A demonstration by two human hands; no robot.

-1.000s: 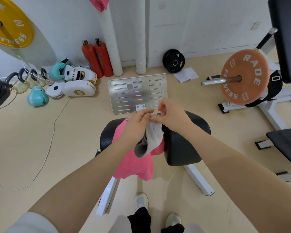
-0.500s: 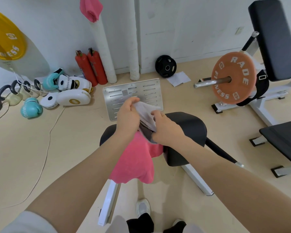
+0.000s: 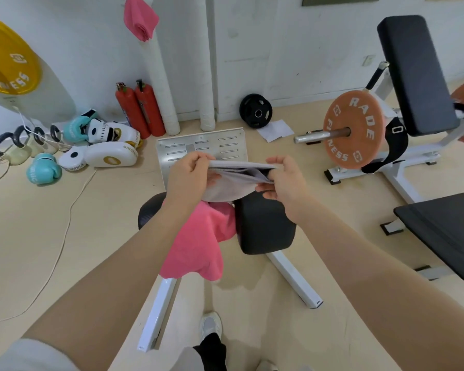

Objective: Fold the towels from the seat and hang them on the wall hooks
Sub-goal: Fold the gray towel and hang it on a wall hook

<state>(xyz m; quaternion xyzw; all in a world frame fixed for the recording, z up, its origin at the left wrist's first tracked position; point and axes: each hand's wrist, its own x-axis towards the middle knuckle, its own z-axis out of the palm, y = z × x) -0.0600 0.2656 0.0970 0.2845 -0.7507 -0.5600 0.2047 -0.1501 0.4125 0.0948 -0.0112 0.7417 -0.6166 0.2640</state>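
Step in hand: folding. Both hands held a grey towel up in the air, just above the black seat, stretched flat btwn them. Left hand pinched the towel's left edge, fingers curled over the top w/ thumb under. Right hand pinched the right edge, thumb and fingertips clamped on the cloth, remaining fingers loosely curled below. Towel looked already doubled at least once; layered edges showed near the right hand, exact fold count couldn't be told.

A pink towel lay draped over the seat's front-left side, hanging down toward the floor, unfolded, touching the seat and just below the grey one. Another pink towel hung high on the wall by the white padded pole; the hook itself wasn't visible, hidden by the cloth.

Judgement: task approx. midway, one towel up, one in hand, one waiting. Next move prob. called for bringing the two pinched edges together to halve the grey towel again, keeping corners aligned, then carrying it to a free wall hook. No free hook in view, so its spot couldn't be told.
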